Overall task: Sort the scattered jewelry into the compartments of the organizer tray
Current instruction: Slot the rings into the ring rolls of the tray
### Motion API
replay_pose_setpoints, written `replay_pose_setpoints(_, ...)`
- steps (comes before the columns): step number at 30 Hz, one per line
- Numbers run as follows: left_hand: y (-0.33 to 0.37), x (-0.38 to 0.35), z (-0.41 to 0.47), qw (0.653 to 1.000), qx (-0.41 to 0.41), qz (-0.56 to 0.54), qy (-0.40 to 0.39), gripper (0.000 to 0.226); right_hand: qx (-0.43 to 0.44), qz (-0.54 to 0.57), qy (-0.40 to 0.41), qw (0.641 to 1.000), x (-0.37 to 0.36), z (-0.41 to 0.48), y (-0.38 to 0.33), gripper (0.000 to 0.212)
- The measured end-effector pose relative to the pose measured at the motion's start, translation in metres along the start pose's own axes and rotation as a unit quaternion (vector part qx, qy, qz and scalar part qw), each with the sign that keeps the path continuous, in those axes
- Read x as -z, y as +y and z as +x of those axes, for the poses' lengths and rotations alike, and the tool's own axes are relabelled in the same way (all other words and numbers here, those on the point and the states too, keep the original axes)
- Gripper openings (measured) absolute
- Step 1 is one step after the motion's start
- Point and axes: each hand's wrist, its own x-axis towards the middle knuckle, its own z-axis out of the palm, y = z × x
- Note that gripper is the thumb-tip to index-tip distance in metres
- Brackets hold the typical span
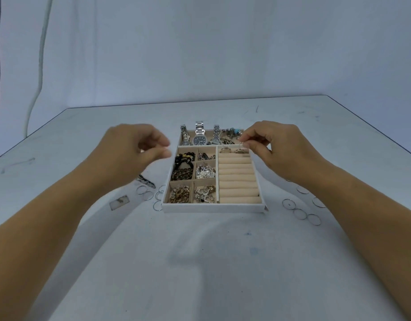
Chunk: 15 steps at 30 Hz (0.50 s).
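The white organizer tray [213, 207] lies at the table's middle, its beige compartments holding watches [199, 136], dark bead bracelets [182, 166], chains and charms. My right hand [273, 147] hovers over the far end of the ring-roll section [238, 179] and pinches a thin silver ring [241, 145] at the top slot, next to two rings seated there [225, 148]. My left hand [130, 147] floats left of the tray with loosely curled fingers and holds nothing. Thin silver hoops lie loose left of the tray [151, 195] and right of it [303, 212].
A black-and-white patterned hair clip [146, 181] lies left of the tray, and a small rectangular tag [119, 202] sits nearer me. Cables [40, 66] hang down the backdrop at far left. The table edge runs behind the tray.
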Motion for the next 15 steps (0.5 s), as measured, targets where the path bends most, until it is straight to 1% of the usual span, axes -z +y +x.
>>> replay_pose_setpoints(2,0.019,-0.015,0.011,0.998,-0.035,-0.050,-0.011,0.009,-0.004,-0.002,0.001,1.000,0.002,0.001,0.002,0.010)
replay_pose_setpoints(3,0.026,-0.024,0.017,0.997,-0.051,-0.053,-0.020,0.008,-0.007,-0.001,0.000,1.000,0.002,0.001,0.003,0.010)
replay_pose_setpoints(6,0.038,-0.048,0.032,0.994,-0.091,-0.038,-0.037,0.005,-0.015,0.001,0.000,1.000,0.002,0.000,0.006,0.010)
replay_pose_setpoints(9,0.038,-0.065,0.040,0.993,-0.117,-0.025,-0.023,0.001,-0.016,-0.003,-0.004,1.000,0.001,0.000,0.008,0.010)
replay_pose_setpoints(15,0.031,-0.080,0.048,0.990,-0.138,-0.001,-0.037,0.003,-0.014,0.003,-0.006,1.000,0.001,0.000,0.009,0.010)
